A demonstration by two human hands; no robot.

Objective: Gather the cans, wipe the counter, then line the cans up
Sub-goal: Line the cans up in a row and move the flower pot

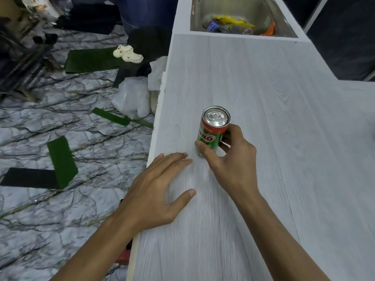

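On the far left, the marbled floor point(40, 122) carries several green mats point(63, 161), one with a pair of cream clogs point(128, 54) on it, and crumpled white plastic bags point(133, 96) lie against the counter's left side.

The left hand point(156, 191) lies flat on the white wood-grain counter point(284, 138) near its left edge, palm down, fingers stretched forward and thumb spread to the right; its grip is released and it touches nothing but the counter.

Just beside its fingertips, to the right, stands the can point(213, 130): green body, red band under the rim, silver top with the pull-tab unopened. It is upright on the counter, in the left half of the surface, well apart from the sink. The right hand point(233, 157) has its grip on the can, thumb pressed low on the near side and fingers curled around the far right side. The can's base looks to be on the counter, though the thumb hides part of it.

At the top, a steel sink point(257, 9) is set into the counter and holds a heap of bottles and wrappers point(233, 25), yellow, blue and orange among them.
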